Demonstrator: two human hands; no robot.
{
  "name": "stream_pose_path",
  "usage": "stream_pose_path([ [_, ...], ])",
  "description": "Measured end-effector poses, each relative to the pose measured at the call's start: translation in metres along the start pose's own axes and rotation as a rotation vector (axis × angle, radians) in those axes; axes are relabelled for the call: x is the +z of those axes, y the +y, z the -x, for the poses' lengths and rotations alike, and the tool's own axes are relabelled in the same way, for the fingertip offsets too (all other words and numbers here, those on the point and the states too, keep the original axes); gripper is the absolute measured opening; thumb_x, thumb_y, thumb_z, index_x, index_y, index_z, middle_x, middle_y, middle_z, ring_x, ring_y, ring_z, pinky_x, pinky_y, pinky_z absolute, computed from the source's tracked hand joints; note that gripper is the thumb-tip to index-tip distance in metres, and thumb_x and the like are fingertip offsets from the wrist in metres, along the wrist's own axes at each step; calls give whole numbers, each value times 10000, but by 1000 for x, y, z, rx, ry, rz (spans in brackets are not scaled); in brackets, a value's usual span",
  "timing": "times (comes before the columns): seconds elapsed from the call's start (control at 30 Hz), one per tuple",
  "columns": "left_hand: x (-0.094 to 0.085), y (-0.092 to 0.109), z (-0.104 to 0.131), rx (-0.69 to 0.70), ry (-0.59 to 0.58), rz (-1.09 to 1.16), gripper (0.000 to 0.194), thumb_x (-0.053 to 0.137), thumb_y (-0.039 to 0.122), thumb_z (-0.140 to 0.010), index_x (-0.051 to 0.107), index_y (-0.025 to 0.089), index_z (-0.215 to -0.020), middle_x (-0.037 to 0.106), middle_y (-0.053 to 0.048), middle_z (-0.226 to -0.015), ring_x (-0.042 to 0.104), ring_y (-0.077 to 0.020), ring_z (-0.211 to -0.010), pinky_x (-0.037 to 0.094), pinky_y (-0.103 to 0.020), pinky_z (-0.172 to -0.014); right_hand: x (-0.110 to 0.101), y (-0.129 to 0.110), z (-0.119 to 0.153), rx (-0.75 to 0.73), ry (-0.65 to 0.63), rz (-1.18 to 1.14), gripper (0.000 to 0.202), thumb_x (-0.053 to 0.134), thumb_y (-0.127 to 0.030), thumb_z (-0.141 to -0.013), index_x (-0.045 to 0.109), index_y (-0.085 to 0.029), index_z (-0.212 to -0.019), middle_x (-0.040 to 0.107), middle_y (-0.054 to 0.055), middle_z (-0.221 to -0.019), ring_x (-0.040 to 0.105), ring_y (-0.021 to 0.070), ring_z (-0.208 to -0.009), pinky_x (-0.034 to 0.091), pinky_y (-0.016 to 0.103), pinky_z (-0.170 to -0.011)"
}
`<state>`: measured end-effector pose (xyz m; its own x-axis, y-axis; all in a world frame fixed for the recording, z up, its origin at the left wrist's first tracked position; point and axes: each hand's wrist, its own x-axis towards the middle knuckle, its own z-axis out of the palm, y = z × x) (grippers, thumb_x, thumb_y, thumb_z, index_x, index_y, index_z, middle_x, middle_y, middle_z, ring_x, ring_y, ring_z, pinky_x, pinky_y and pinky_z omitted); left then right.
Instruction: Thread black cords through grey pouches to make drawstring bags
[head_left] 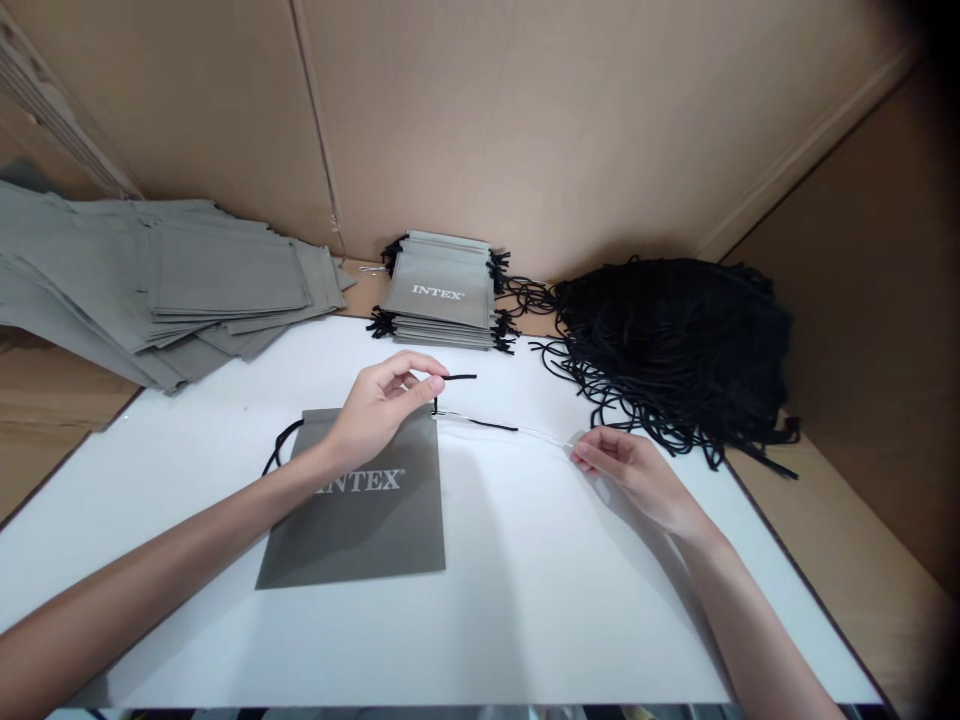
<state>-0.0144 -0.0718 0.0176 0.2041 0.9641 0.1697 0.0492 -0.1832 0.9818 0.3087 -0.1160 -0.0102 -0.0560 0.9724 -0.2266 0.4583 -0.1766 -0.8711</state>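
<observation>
A grey pouch point(375, 540) printed INTEX lies flat on the white table, partly covered by my left forearm. At its top right corner my left hand point(390, 400) pinches a black cord point(461, 377), whose end sticks out to the right. More of the cord loops from the pouch's left side. A thin wire threader point(544, 436) runs out of the top right corner toward the right, with a black cord end along it. My right hand point(622, 465) is closed on the threader's far end, above the table and apart from the pouch.
A heap of grey pouches point(225, 270) lies at the back left. Stacked INTEX pouches with black cord ends point(442, 285) sit at the back middle. A pile of black cords point(675, 340) is at the back right. Cardboard walls point(525, 130) enclose the white table point(585, 620).
</observation>
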Motion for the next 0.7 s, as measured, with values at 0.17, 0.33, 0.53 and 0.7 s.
stream_pose_path([
  [0.17, -1, 12, 4, 71, -193, -130, 142, 671, 338, -889, 728, 209, -906, 675, -41, -1035, 610, -162, -912, 444, -274, -753, 1, 4, 0, -21, -11, 132, 412, 612, -566, -836, 587, -187, -677, 537, 3, -632, 446, 149, -610, 336, 288, -574],
  [0.33, -5, 16, 1, 59, -280, -243, 212, 608, 378, -934, 734, 232, -1020, 683, -41, -1115, 629, -170, -967, 459, -265, -780, 0, 6, 1, -36, -9, 160, 376, 594, -525, -857, 581, -189, -690, 523, -1, -629, 428, 146, -602, 319, 285, -559],
  [0.53, -10, -3, -28, 168, -406, -621, 305, 481, 378, -971, 728, 205, -1012, 694, -69, -1101, 642, -205, -921, 450, -283, -750, 1, -2, 4, -59, -43, 161, 323, 614, -481, -849, 618, -192, -705, 536, 0, -639, 444, 149, -601, 323, 284, -552],
  [0.7, 13, -16, -52, 264, -673, -831, 164, 605, 309, -881, 746, 226, -901, 710, -28, -1029, 651, -196, -842, 382, -271, -667, 0, -4, 4, -94, -38, 160, 298, 627, -455, -825, 647, -184, -703, 621, 26, -680, 509, 166, -634, 378, 291, -583],
])
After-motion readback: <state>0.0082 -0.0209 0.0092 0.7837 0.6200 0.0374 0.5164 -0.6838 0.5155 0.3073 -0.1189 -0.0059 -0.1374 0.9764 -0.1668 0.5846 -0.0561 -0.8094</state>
